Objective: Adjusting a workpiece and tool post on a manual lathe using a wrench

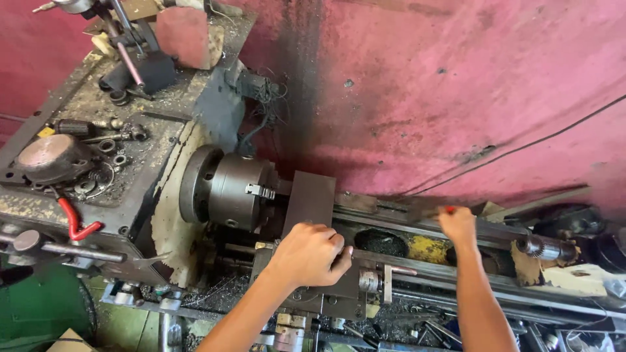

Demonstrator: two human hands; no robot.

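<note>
The head camera looks down on an old metal lathe (195, 195) set against a stained pink wall (456, 85). Near the middle of the view, the left hand (310, 253) is curled narrow over the top of the lathe's carriage (339, 287), fingers bent down around a part there; what exactly it grips is hidden beneath the knuckles. At about eleven o'clock from that hand, just beside it, a flat dark steel block (312, 195) stands upright, and at ten o'clock sits the round three-jaw chuck (238, 190), near the hand but apart from it. The right hand (458, 223) lies at roughly two o'clock from the left, well apart, resting on the far rail of the lathe bed (417, 261). Its fingers are closed narrow around a small red-tipped object (448, 209), most of which is covered, so its kind cannot be told. At three o'clock from the right hand, a drill chuck on the tailstock (544, 246) points toward it. Between the two hands, the bed shows a yellow patch (427, 248) and dark metal shavings (381, 241). At nine o'clock of the view, the headstock top (85, 111) carries loose washers, bolts, a round metal cap and a red-handled tool (75, 225).
</note>
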